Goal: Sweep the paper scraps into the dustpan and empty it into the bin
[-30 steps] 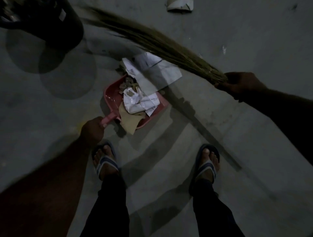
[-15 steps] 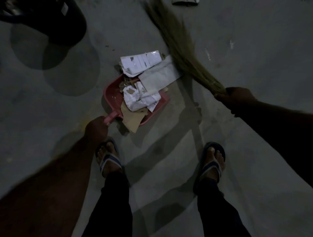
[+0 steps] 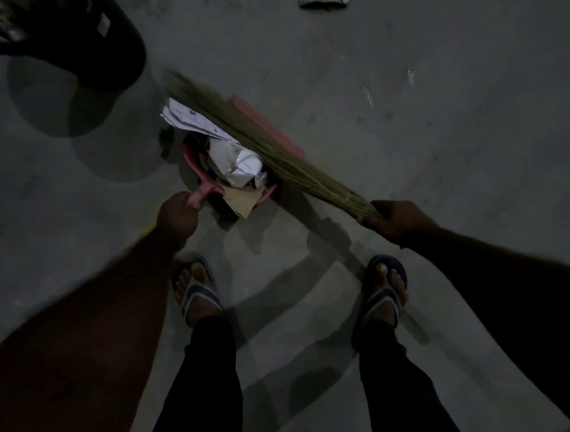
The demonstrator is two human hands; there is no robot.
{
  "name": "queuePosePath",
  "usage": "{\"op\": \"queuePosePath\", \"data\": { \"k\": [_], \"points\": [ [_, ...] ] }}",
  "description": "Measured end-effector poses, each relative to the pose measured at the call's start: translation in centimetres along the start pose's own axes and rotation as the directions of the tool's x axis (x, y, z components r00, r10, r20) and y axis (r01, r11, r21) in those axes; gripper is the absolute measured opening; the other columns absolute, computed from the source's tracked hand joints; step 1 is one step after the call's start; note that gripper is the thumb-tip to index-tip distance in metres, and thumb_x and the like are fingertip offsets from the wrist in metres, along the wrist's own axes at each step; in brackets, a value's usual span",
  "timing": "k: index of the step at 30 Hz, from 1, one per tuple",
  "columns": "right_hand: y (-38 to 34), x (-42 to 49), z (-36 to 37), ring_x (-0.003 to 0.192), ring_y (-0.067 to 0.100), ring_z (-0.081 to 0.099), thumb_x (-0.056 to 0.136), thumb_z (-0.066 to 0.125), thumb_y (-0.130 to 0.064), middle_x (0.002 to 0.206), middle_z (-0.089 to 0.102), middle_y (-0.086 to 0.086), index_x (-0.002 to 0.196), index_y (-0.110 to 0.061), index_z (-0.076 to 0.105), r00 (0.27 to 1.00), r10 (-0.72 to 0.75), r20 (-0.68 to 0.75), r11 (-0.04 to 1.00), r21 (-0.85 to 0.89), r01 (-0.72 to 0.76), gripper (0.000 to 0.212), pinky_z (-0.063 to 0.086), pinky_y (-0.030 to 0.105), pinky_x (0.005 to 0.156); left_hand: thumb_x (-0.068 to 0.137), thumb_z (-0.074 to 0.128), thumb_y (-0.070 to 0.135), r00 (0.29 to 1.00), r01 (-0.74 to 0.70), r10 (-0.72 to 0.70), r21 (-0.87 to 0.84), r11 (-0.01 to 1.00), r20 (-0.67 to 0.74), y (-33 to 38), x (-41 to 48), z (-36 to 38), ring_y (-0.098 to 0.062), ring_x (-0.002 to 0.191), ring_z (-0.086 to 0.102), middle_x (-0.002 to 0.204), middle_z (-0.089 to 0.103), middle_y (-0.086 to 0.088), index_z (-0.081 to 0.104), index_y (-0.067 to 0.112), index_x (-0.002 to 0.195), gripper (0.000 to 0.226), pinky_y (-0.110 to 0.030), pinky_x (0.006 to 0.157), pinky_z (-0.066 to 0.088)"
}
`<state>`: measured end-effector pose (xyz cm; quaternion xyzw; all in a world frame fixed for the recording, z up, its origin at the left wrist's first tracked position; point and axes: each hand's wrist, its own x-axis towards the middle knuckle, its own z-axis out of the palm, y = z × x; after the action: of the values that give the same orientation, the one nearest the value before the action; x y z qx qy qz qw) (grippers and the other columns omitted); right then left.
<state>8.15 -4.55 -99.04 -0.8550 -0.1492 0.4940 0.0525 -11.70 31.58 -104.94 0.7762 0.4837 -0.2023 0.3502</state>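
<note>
Dustpan (image 3: 271, 129) on the floor, just this side of the bin (image 3: 101, 46). Our left hand (image 3: 177, 216) closes round its handle to steady it; our right hand (image 3: 398, 220) grips the broom (image 3: 268, 151), now laid across the paper scraps (image 3: 234, 160) to press them in, where half a second ago it stood beyond the pan.

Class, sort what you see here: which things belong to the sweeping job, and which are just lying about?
Job:
broom
dustpan
paper scraps
bin
left hand
right hand

Lying about:
pale object at the top edge
small white flecks on the floor
</note>
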Motion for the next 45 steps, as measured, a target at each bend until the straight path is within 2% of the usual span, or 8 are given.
{"op": "queuePosePath", "data": {
  "k": [4,14,21,25,28,31,37,45],
  "points": [
    [0.2,-0.1,-1.5,0.092,0.029,0.065,0.096,0.056,-0.052,0.111,0.07,0.013,0.131,-0.021,0.061,0.994,-0.034,-0.105,0.999,0.019,0.036,0.047,0.054,0.039,0.084,0.095,0.052,0.009,0.994,-0.049,0.035,-0.145,0.988,-0.101,0.5,-1.1,-0.2,-0.021,0.071,0.048,0.089,0.056,-0.016,0.064,0.001,0.108,0.019,-0.017,0.052,0.035],
    [-4.3,-2.1,-6.7,0.087,0.025,0.064,0.093,0.058,-0.056,0.096,0.071,0.005,0.119,-0.028,0.066,0.948,-0.106,-0.3,0.986,0.095,0.14,0.04,0.054,0.037,0.077,0.094,0.055,0.014,0.992,0.033,-0.09,-0.505,0.863,-0.089,5.6,-2.2,-7.0,-0.02,0.087,0.053,0.105,0.063,-0.011,0.06,0.011,0.124,0.03,-0.031,0.075,0.043],
    [-10.8,-6.4,-13.9,0.081,0.022,0.067,0.091,0.062,-0.053,0.088,0.072,0.001,0.116,-0.031,0.069,0.886,-0.179,-0.429,0.962,0.111,0.248,0.034,0.056,0.039,0.075,0.093,0.058,0.01,0.996,-0.025,-0.031,-0.598,0.801,-0.083,11.1,-6.2,-19.3,-0.009,0.058,0.052,0.093,0.063,-0.012,0.059,0.014,0.116,0.024,-0.021,0.048,0.042],
    [-17.4,-7.3,-18.6,0.09,0.023,0.067,0.091,0.063,-0.052,0.097,0.074,0.003,0.12,-0.03,0.069,0.842,-0.256,-0.474,0.944,0.064,0.323,0.037,0.055,0.037,0.081,0.095,0.056,0.014,0.982,-0.027,-0.073,-0.515,0.857,-0.173,11.6,-6.2,-28.9,-0.011,0.059,0.045,0.103,0.064,-0.02,0.058,0.009,0.126,0.031,-0.023,0.049,0.037],
    [-23.2,-6.8,-20.8,0.084,0.022,0.067,0.091,0.061,-0.056,0.093,0.073,0.002,0.115,-0.031,0.069,0.821,-0.332,-0.465,0.926,0.006,0.378,0.036,0.056,0.037,0.077,0.096,0.056,0.02,0.957,-0.046,-0.069,-0.382,0.923,-0.281,11.4,-5.9,-36.2,-0.017,0.054,0.041,0.088,0.057,-0.013,0.063,0.012,0.12,0.027,-0.02,0.044,0.035],
    [-28.8,-5.9,-21.4,0.067,0.017,0.062,0.093,0.06,-0.053,0.082,0.068,0.006,0.109,-0.022,0.069,0.801,-0.397,-0.448,0.91,-0.08,0.407,0.036,0.056,0.037,0.069,0.095,0.057,0.032,0.929,-0.072,-0.003,-0.189,0.979,-0.371,11.0,-5.0,-42.5,-0.025,0.066,0.05,0.091,0.056,-0.015,0.067,0.019,0.101,0.017,-0.03,0.059,0.04],
    [-34.3,-4.2,-19.4,0.063,0.02,0.062,0.091,0.058,-0.057,0.079,0.066,0.007,0.103,-0.023,0.068,0.801,-0.368,-0.472,0.921,-0.064,0.385,0.037,0.059,0.041,0.065,0.088,0.058,0.014,0.844,0.047,0.091,0.241,0.969,-0.529,8.5,-1.0,-46.4,-0.041,0.091,0.065,0.102,0.067,-0.026,0.068,-0.001,0.11,0.029,-0.046,0.081,0.055],
    [-31.7,-3.4,-15.7,0.072,0.024,0.063,0.089,0.057,-0.06,0.078,0.065,0.004,0.095,-0.025,0.065,0.856,-0.288,-0.428,0.956,-0.079,0.282,0.036,0.055,0.034,0.063,0.094,0.046,0.01,0.686,0.198,-0.115,0.032,0.98,-0.718,9.4,0.3,-41.6,-0.04,0.121,0.05,0.129,0.053,-0.022,0.057,0.001,0.125,0.034,-0.045,0.101,0.043]
  ]
}}
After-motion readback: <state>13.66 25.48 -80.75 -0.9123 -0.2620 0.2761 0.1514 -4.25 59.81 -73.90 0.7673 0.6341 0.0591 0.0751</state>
